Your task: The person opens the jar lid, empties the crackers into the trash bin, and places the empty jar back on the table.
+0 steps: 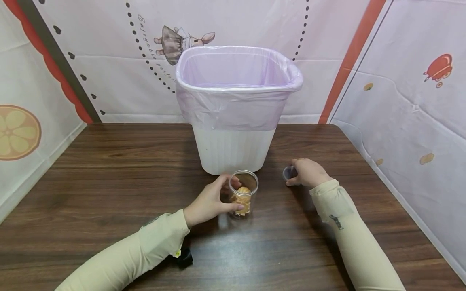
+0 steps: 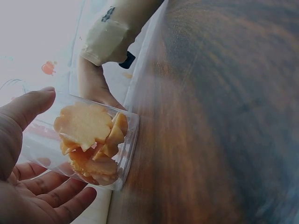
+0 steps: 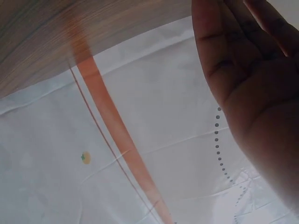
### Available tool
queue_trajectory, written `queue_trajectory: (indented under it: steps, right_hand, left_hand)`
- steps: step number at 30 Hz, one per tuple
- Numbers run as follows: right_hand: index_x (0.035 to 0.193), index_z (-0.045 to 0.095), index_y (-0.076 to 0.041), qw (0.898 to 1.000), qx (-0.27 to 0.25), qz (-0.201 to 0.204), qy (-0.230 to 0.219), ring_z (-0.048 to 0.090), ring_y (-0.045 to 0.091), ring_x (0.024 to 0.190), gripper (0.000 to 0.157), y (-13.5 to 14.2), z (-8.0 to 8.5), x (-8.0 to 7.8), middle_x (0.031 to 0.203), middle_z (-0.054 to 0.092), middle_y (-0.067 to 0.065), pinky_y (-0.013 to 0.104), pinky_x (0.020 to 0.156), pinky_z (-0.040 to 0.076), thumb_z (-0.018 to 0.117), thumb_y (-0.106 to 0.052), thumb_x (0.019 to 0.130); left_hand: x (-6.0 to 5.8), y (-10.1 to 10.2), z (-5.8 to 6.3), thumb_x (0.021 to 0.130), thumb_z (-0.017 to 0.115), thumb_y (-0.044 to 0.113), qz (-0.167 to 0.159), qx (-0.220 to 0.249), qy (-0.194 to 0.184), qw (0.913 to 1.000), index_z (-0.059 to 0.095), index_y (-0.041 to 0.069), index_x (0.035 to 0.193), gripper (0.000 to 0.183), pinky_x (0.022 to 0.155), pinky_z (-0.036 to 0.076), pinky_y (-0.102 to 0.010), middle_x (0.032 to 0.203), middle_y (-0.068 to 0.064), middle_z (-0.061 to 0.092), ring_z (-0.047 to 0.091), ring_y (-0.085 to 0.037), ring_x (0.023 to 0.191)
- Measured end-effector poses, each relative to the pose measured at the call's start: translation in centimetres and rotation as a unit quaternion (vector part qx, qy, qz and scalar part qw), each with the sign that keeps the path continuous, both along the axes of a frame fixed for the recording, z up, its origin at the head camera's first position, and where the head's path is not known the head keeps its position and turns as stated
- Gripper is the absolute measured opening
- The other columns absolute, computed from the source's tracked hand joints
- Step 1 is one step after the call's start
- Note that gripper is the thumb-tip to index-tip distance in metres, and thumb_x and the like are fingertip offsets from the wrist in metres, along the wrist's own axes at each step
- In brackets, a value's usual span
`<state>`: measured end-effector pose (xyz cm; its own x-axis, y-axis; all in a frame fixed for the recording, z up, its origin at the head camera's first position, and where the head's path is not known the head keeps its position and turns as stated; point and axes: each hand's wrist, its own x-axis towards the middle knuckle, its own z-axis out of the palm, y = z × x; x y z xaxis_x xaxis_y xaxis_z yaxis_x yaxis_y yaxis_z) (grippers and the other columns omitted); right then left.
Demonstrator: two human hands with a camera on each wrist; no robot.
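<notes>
Cream sleeves (image 1: 145, 246), left grip (image 1: 214, 198) curled round clear cup (image 1: 245, 182) of cookies (image 1: 243, 199), right grip (image 1: 308, 173) pinching what seems a lid (image 1: 288, 173), bin (image 1: 236, 149) behind

a brown wood-grain tabletop (image 1: 98, 173) spans the lower frame; a white bin (image 1: 234, 149) stands at upper centre, a clear cup (image 1: 243, 195) below centre, a small clear piece (image 1: 288, 173) right of centre, contact unclear.

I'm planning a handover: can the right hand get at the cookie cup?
Probably yes, though the right hand holds a clear lid: only bare table lies between that hand and the cookie cup, whose right side the left hand leaves free.
</notes>
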<state>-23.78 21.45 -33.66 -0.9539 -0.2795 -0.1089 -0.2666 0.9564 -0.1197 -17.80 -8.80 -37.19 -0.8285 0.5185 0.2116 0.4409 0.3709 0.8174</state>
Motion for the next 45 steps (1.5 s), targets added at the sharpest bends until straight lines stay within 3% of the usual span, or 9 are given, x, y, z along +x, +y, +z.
queue_trajectory:
  steps: [18, 23, 26, 30, 35, 45]
  right_hand:
    - [0.123, 0.057, 0.009, 1.000, 0.009, -0.005, 0.002, 0.062, 0.035, 0.101, 0.064, -0.12, -0.11, -0.13, 0.113, 0.064, 0.024, 0.047, 0.086, 0.049, 0.079, -0.031, 0.078]
    - [0.129, 0.053, 0.008, 1.000, 0.012, -0.017, -0.011, 0.059, 0.038, 0.110, 0.070, -0.10, -0.05, -0.10, 0.122, 0.060, 0.027, 0.050, 0.091, 0.048, 0.077, -0.036, 0.079]
    - [0.128, 0.054, 0.006, 1.000, 0.007, -0.023, -0.013, 0.061, 0.035, 0.103, 0.069, -0.09, 0.00, -0.08, 0.118, 0.062, 0.025, 0.049, 0.088, 0.049, 0.075, -0.040, 0.080]
    - [0.125, 0.057, 0.003, 1.000, 0.008, -0.023, 0.006, 0.062, 0.033, 0.097, 0.063, 0.01, 0.09, -0.05, 0.111, 0.065, 0.023, 0.049, 0.083, 0.050, 0.067, -0.046, 0.086]
    - [0.127, 0.056, 0.004, 0.999, 0.009, -0.025, 0.038, 0.059, 0.041, 0.111, 0.058, 0.12, 0.30, -0.04, 0.119, 0.064, 0.025, 0.053, 0.090, 0.049, 0.059, -0.043, 0.093]
    - [0.127, 0.055, 0.006, 0.997, -0.022, -0.024, 0.070, 0.058, 0.043, 0.114, 0.053, 0.27, 0.36, -0.35, 0.123, 0.060, 0.028, 0.055, 0.094, 0.047, 0.053, -0.038, 0.097]
  left_hand:
    - [0.01, 0.06, 0.15, 0.075, 0.083, 0.022, 0.002, 0.005, -0.003, 1.0000, 0.050, 0.011, 0.121, 0.058, 0.094, 0.050, -0.031, 0.122, -0.003, 0.061, 0.061, -0.016, 0.106]
    - [0.02, 0.05, 0.18, 0.075, 0.083, 0.022, -0.001, 0.007, -0.007, 1.0000, 0.050, 0.010, 0.121, 0.058, 0.094, 0.049, -0.031, 0.123, -0.004, 0.060, 0.060, -0.016, 0.106]
    - [-0.01, 0.06, 0.15, 0.076, 0.082, 0.022, -0.002, 0.007, -0.007, 1.0000, 0.049, 0.010, 0.121, 0.057, 0.094, 0.049, -0.031, 0.123, -0.004, 0.060, 0.060, -0.017, 0.106]
    - [-0.01, 0.05, 0.11, 0.076, 0.082, 0.021, -0.002, 0.007, -0.006, 1.0000, 0.049, 0.010, 0.121, 0.058, 0.094, 0.049, -0.031, 0.123, -0.004, 0.060, 0.060, -0.017, 0.107]
    - [0.03, 0.03, 0.11, 0.076, 0.082, 0.021, -0.002, 0.007, -0.008, 0.9999, 0.049, 0.010, 0.121, 0.058, 0.094, 0.049, -0.031, 0.124, -0.004, 0.060, 0.060, -0.017, 0.106]
    - [-0.05, 0.00, -0.04, 0.076, 0.082, 0.022, -0.005, 0.007, -0.010, 0.9999, 0.049, 0.011, 0.122, 0.058, 0.094, 0.049, -0.030, 0.124, -0.004, 0.060, 0.060, -0.017, 0.107]
